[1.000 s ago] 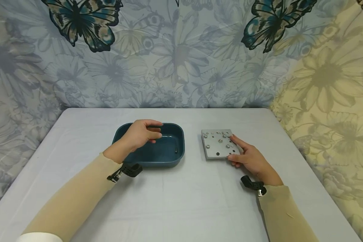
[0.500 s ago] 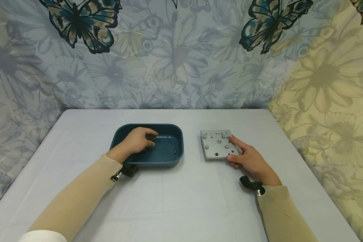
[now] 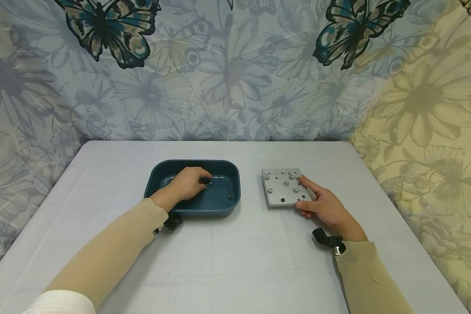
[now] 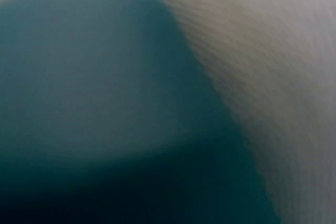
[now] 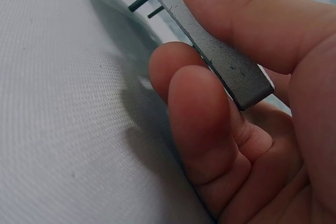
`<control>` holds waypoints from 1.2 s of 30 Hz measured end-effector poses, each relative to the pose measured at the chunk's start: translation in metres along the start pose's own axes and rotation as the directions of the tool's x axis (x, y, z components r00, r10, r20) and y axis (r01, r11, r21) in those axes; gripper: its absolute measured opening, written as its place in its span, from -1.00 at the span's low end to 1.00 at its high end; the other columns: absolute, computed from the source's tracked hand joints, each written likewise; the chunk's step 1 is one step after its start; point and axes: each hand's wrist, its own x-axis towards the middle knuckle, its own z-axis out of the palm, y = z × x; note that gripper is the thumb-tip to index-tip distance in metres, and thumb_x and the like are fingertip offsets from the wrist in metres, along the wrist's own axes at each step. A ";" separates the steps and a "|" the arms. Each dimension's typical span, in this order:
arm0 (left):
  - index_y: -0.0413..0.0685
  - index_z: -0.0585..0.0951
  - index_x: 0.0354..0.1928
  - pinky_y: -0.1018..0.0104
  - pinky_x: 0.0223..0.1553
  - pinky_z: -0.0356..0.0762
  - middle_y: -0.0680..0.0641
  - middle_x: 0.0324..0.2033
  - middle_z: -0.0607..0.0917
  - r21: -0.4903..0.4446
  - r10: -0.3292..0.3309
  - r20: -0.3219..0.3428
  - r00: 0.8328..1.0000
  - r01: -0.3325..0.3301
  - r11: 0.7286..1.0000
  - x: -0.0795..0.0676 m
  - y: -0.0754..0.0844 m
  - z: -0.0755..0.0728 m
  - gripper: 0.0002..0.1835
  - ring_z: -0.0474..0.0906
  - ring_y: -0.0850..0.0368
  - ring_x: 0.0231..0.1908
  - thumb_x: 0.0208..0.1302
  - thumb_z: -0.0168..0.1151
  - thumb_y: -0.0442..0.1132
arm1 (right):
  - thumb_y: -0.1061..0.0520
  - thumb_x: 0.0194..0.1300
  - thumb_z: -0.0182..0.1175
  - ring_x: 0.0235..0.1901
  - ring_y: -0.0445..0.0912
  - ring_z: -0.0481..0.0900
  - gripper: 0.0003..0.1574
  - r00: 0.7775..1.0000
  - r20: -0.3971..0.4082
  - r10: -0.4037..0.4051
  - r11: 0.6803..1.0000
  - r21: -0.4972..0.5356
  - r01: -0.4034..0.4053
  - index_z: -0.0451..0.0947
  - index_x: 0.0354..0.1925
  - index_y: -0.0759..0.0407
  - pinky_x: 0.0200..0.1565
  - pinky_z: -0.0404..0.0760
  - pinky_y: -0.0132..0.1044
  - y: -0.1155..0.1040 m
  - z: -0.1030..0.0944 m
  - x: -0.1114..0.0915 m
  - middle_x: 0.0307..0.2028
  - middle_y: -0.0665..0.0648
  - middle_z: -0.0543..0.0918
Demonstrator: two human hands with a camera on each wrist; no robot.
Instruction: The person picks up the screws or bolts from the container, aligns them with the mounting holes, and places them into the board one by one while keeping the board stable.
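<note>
My left hand (image 3: 186, 183) reaches down into a dark teal tray (image 3: 231, 207), its thumb and forefinger pinching a small screw (image 3: 209, 183). Another dark screw (image 3: 230, 194) lies on the tray floor to the right. A square silver metal plate (image 3: 278, 192) with several holes and screw heads is gripped along its right edge by my right hand (image 3: 327, 209). In the right wrist view the plate (image 5: 226, 59) sits between thumb and fingers, raised off the cloth, with threaded screw ends (image 5: 140, 1) sticking out below. The left wrist view is blurred, showing just teal tray wall (image 4: 94, 77) and sleeve.
A white cloth (image 3: 235, 266) covers the table. Behind it hangs a fabric backdrop (image 3: 235, 87) with flowers and butterflies. The tray and the plate stand side by side with a gap of cloth between them.
My left hand has lowered into the tray and shifted slightly right, and a small screw now shows between thumb and forefinger. The right hand and the plate stay where they were.
</note>
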 end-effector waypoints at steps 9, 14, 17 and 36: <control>-0.12 0.67 0.14 0.02 0.16 0.47 -0.14 0.07 0.65 0.036 -0.003 -0.002 1.000 0.003 0.999 0.000 0.001 0.001 -0.64 0.54 -0.07 0.12 0.31 0.25 -0.42 | 0.04 0.11 0.53 -0.51 -0.01 0.62 0.20 1.000 0.002 -0.009 1.000 0.014 0.009 0.10 0.56 -0.14 -0.40 0.65 -0.24 0.001 0.001 0.001 -0.26 0.25 0.71; -0.10 0.70 0.10 0.00 0.16 0.47 -0.13 0.05 0.67 0.057 -0.026 -0.021 0.999 0.027 0.998 -0.001 0.000 0.001 -0.63 0.55 -0.08 0.11 0.27 0.20 -0.46 | 0.04 0.11 0.53 -0.51 0.00 0.62 0.19 1.000 -0.002 -0.010 1.000 0.006 0.010 0.10 0.56 -0.13 -0.40 0.65 -0.25 0.003 0.001 0.001 -0.23 0.26 0.70; -0.09 0.71 0.08 0.00 0.12 0.49 -0.12 0.02 0.68 0.067 -0.038 -0.025 0.999 0.039 0.997 -0.002 0.000 0.001 -0.63 0.57 -0.07 0.08 0.26 0.19 -0.47 | 0.03 0.11 0.53 -0.51 0.00 0.62 0.19 1.000 -0.004 -0.012 1.000 0.002 0.012 0.10 0.56 -0.12 -0.39 0.65 -0.25 0.003 0.001 0.001 -0.23 0.25 0.70; -0.14 0.68 0.01 0.05 -0.04 0.55 -0.14 -0.15 0.65 0.058 -0.079 -0.019 0.997 0.079 0.995 -0.004 -0.001 -0.002 -0.64 0.57 -0.04 -0.13 0.21 0.13 -0.51 | 0.01 0.10 0.53 -0.51 0.00 0.62 0.19 1.000 -0.009 -0.017 1.000 -0.008 0.017 0.11 0.56 -0.13 -0.40 0.64 -0.25 0.004 0.001 0.002 -0.14 0.26 0.68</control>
